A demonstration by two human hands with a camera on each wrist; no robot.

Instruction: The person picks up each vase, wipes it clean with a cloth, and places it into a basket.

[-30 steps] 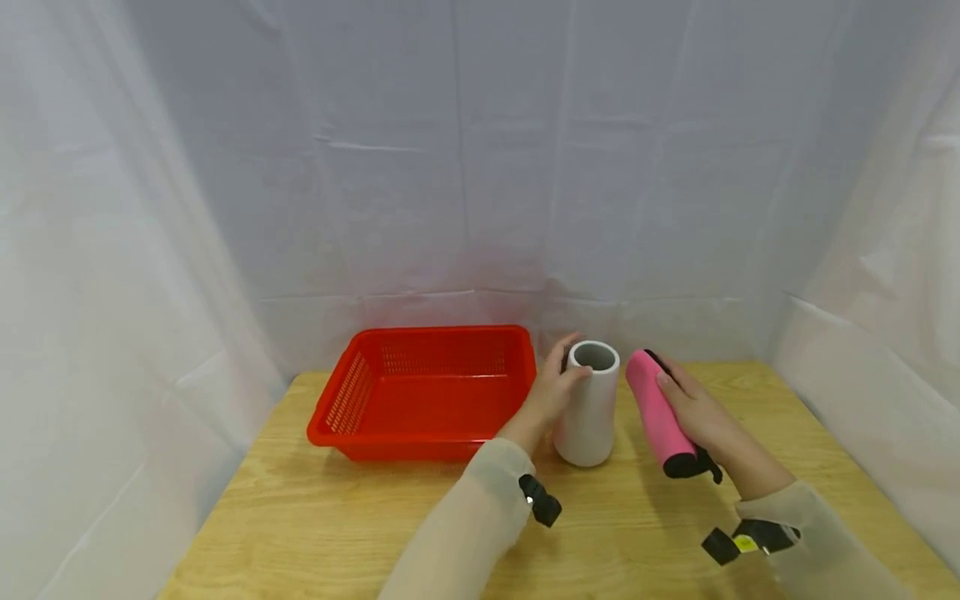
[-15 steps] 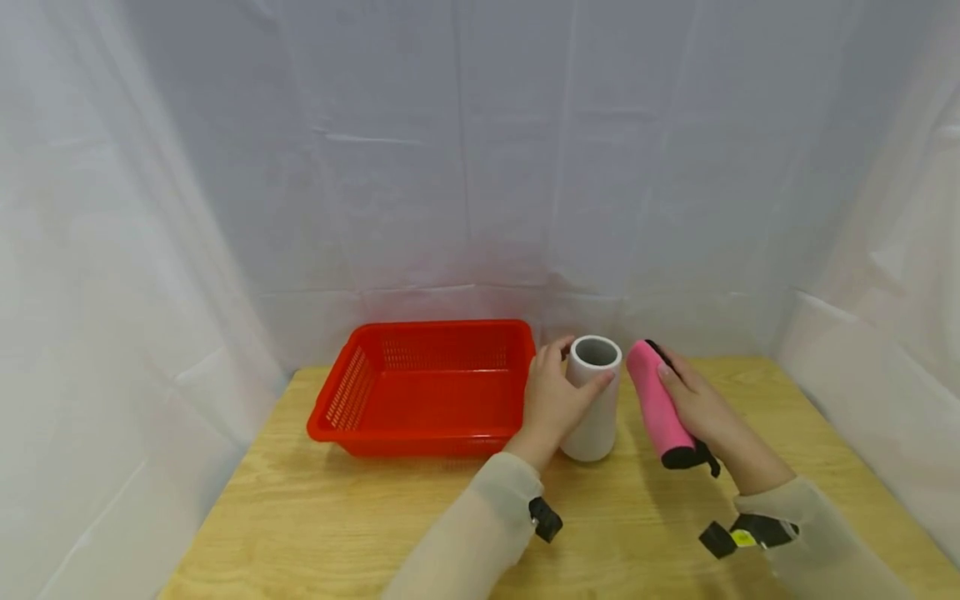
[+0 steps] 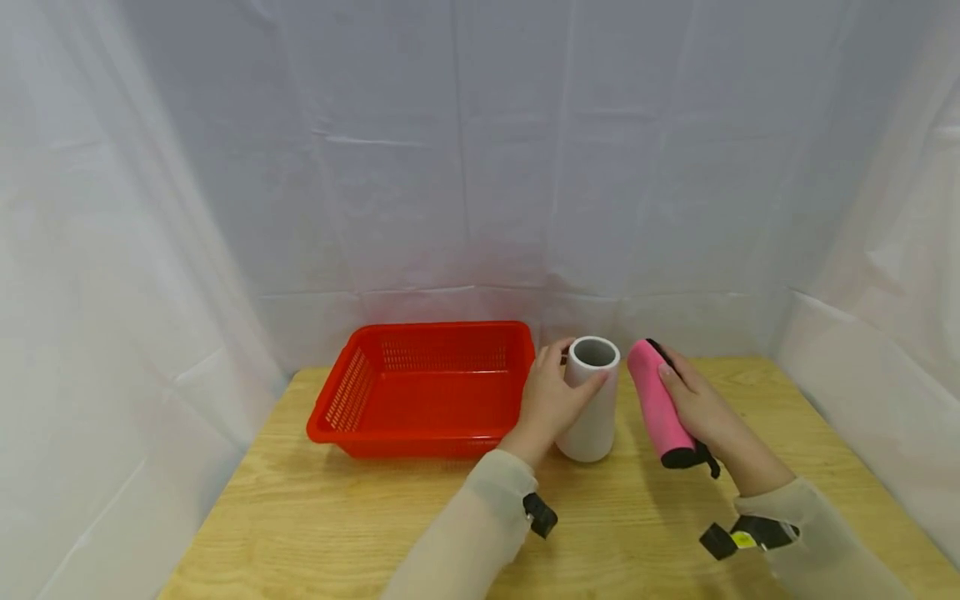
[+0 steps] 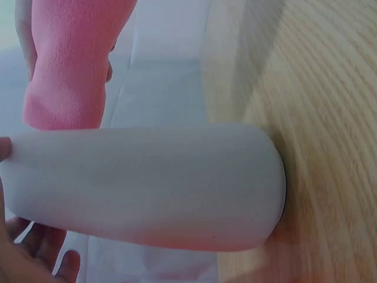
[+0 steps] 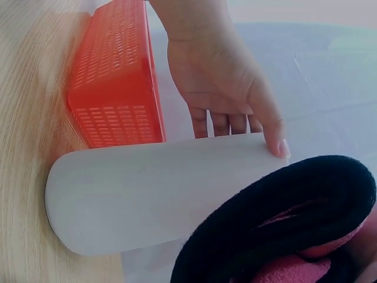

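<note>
Gripping a white cylinder point(image 3: 590, 400) near its open top, a person's left hand point(image 3: 551, 400) curls fingers and thumb round the upright tube where it stands on the pale wood-grain surface point(image 3: 375, 517), just beside a red basket point(image 3: 420, 392). The right hand point(image 3: 701, 408) is wrapped round a pink sleeve point(image 3: 658, 400), held off the surface and tilted, its mouth close to the cylinder's rim. By the look of it, the step in hand is bringing cover and tube together; the next move would call for lining the black-trimmed opening up with the tube's end. The cylinder looks matte, smooth and hard, rounded at its base; the sleeve is soft and fleecy, black inside; the basket is perforated plastic.
</note>
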